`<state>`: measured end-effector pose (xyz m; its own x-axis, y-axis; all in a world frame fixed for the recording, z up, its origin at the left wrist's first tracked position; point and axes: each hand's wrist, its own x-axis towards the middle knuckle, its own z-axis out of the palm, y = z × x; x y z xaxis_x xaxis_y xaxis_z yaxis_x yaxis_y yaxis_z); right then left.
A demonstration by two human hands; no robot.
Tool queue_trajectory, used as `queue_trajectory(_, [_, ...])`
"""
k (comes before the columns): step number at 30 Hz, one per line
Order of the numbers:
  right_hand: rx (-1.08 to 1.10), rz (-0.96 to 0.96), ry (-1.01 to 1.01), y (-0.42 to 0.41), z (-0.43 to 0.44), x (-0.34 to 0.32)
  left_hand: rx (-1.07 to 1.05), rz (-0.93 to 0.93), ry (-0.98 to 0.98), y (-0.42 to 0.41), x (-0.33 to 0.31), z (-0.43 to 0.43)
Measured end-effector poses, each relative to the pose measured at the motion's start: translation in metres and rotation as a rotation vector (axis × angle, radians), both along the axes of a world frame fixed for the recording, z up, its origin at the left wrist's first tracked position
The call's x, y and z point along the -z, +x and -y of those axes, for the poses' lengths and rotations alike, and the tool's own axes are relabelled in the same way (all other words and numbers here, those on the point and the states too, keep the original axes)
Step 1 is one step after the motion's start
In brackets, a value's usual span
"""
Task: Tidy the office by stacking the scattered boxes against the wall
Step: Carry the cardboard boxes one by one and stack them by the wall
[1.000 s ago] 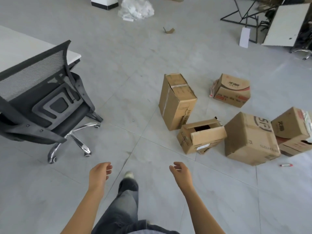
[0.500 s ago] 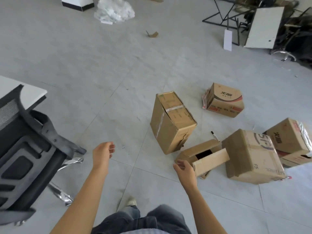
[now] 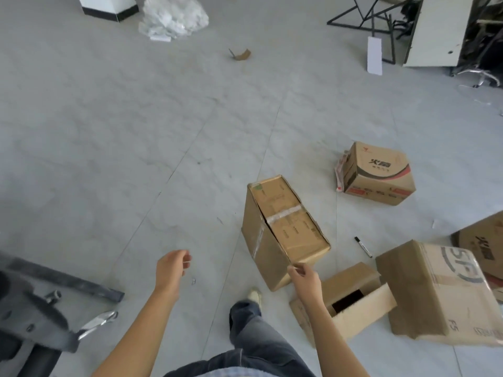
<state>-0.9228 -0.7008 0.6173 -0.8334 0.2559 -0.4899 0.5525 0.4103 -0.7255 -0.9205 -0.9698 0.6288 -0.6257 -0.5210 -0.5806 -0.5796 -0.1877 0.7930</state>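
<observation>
Several cardboard boxes lie scattered on the grey tiled floor. A tall taped box [image 3: 283, 229] stands tilted in the middle. Just right of it sits a small box with an open flap [image 3: 351, 303], then a large printed box [image 3: 435, 292]. Farther back rests a red-printed box [image 3: 378, 175], and another box [image 3: 481, 246] shows at the right edge. My right hand [image 3: 306, 278] hovers at the near corner of the tall box, fingers loosely curled, holding nothing. My left hand [image 3: 172, 268] hangs over bare floor to the left, fingers apart and empty.
A black office chair [image 3: 32, 311] fills the lower left. A black marker [image 3: 363, 247] lies between the boxes. Far back are a crumpled plastic bag [image 3: 174, 14], a cardboard scrap [image 3: 241, 54], a white pedestal [image 3: 109, 6], black metal frames [image 3: 364, 14] and a white panel [image 3: 438, 31].
I have stepped forward, so the boxes look nearer and the chair has slid to the lower left. Both hands rose; the right one has reached the tall box's near corner.
</observation>
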Motion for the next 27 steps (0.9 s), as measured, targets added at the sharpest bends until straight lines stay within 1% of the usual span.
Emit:
queue_trajectory(3, [-0.055, 0.024, 0.019, -0.076, -0.003, 0.000, -0.008, 0.025, -0.024, -0.065, 0.002, -0.008])
queue_trajectory(6, [-0.112, 0.063, 0.064, -0.134, -0.012, 0.004, 0.016, 0.063, -0.015, -0.126, 0.011, -0.019])
queue_trajectory(11, [-0.203, 0.165, 0.133, -0.213, -0.015, 0.018, 0.162, 0.138, -0.020, -0.217, 0.036, -0.037])
queue_trajectory(15, [-0.275, 0.217, 0.175, -0.277, -0.001, 0.034, 0.306, 0.201, -0.021, -0.289, 0.062, -0.041])
queue_trajectory(19, [-0.267, 0.279, 0.196, -0.333, 0.018, 0.069, 0.487, 0.250, -0.057, -0.352, 0.108, -0.043])
queue_trajectory(21, [-0.258, 0.328, 0.210, -0.353, 0.026, 0.094, 0.541, 0.303, -0.074, -0.376, 0.138, -0.041])
queue_trajectory(24, [-0.258, 0.418, 0.240, -0.368, 0.034, 0.134, 0.619, 0.363, -0.096, -0.402, 0.179, -0.039])
queue_trajectory(27, [-0.252, 0.473, 0.272, -0.371, 0.038, 0.171, 0.705, 0.368, -0.054, -0.422, 0.221, -0.044])
